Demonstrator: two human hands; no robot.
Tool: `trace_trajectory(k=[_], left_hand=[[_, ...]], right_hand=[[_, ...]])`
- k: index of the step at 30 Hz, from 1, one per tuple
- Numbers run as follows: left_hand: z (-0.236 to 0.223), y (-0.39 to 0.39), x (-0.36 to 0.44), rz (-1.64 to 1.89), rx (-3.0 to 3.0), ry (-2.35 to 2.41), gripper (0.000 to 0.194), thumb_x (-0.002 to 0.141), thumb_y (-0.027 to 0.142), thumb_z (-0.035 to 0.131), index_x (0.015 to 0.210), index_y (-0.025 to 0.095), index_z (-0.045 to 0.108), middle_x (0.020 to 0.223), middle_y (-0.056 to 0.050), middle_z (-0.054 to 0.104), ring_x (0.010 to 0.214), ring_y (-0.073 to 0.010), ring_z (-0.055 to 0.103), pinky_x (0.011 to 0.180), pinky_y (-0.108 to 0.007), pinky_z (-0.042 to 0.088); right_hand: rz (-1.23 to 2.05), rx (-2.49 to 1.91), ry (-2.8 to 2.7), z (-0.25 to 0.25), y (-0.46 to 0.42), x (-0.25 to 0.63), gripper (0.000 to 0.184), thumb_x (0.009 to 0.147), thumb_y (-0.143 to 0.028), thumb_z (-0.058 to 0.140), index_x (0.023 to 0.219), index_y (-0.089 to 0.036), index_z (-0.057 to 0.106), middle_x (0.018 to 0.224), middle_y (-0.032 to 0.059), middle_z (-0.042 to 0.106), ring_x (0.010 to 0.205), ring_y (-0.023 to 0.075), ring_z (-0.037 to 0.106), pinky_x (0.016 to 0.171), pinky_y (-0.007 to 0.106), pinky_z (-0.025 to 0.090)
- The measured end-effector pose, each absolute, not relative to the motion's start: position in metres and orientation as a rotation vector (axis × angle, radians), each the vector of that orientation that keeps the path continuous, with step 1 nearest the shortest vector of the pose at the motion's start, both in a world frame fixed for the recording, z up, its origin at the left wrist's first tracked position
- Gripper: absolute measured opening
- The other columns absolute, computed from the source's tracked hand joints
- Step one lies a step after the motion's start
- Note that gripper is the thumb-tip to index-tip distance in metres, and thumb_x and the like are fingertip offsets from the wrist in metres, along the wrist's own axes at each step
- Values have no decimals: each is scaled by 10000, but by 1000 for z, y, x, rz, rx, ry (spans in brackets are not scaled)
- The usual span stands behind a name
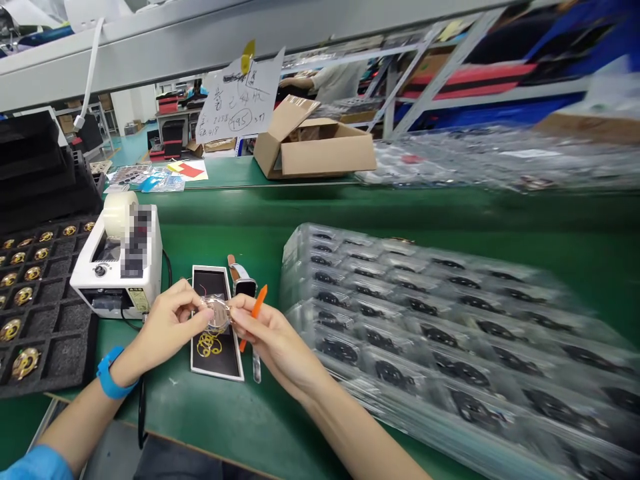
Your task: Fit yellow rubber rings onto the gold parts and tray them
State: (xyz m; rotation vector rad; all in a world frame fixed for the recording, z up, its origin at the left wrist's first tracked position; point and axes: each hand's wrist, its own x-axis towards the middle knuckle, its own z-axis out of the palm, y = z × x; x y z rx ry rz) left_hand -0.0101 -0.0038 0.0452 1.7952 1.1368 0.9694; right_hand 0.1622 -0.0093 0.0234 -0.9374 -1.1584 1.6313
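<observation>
Silvery, see-through round piece [219, 315] — glossy rim — pinched by left hand [173, 322] and right hand [273, 337], over white-edged tray [216, 375].

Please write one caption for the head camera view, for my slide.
Left hand and right hand hold a small round piece above a white-rimmed tray, near a tape dispenser.

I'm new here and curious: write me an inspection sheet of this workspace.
Surface: green worktop, small pale scuff.
Things: round clear-and-metallic piece above white-rimmed black tray with yellow rings.
Clutter: square-faced watch, stacked clear plastic trays, black foam tray of round gold-coloured parts.
Hands: left hand and right hand pinch the piece; right also holds orange pointed stick.
Cables: black cable by white tape dispenser; white cable overhead.
Surroundings: open cardboard box, handwritten sheet.
</observation>
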Motion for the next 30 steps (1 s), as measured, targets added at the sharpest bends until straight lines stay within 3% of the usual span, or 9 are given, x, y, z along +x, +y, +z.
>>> trace_trajectory(k=[4,10,13,16,19,22,26,30], left_hand=[[44,-5,-8,986,1850,1187,185,818,253,563,651,174,552,697,29,385,591,-103,356,543,-241,284],[46,-10,2,1037,1991,1488,201,765,221,597,599,179,491,687,31,396,588,-105,389,555,-242,305],[46,-12,0,1093,2068,1594,226,765,257,626,614,184,474,679,33,415,573,-103,404,546,-245,320],[46,-12,-4,1365,2167,1503,192,815,209,579,646,187,490,671,26,441,588,-108,444,555,-243,369],[42,-10,-5,1542,2346,1201,40,827,180,588,792,187,606,830,-30,544,780,-149,557,675,-276,462],[37,-5,-3,1437,2503,976,126,819,244,627,938,213,653,1089,-95,580,1034,-222,562,838,-376,486],[30,3,-5,1395,2615,809,216,819,369,612,971,217,632,1189,-127,585,1162,-274,529,1019,-528,368],[26,6,-8,1375,2703,747,314,783,445,622,989,209,598,1157,-137,629,1190,-296,526,1062,-573,298]], right_hand=[[1631,-928,-1144,24,-10,161,427,661,-586,693,712,-185,556,559,-58,339,540,96,234,528,239,194],[1582,-910,-1110,23,-11,158,411,660,-570,707,716,-187,569,649,-21,481,583,104,358,575,243,300],[1540,-924,-1087,23,-10,159,426,648,-583,713,704,-187,568,616,-34,436,560,96,316,546,237,269],[1553,-926,-1076,23,-10,160,446,638,-595,715,691,-180,562,573,-51,378,535,86,256,515,235,201],[1604,-891,-1066,22,-11,158,440,639,-577,724,687,-172,559,549,-64,335,523,78,213,508,236,163],[1705,-797,-998,22,-14,156,413,636,-522,750,671,-169,538,556,-63,333,526,70,205,507,230,157],[1843,-671,-926,23,-18,154,390,623,-461,776,667,-162,530,573,-58,348,533,64,216,503,222,161],[1869,-654,-986,23,-18,153,383,645,-459,760,668,-159,522,553,-65,338,526,64,216,504,227,149]])
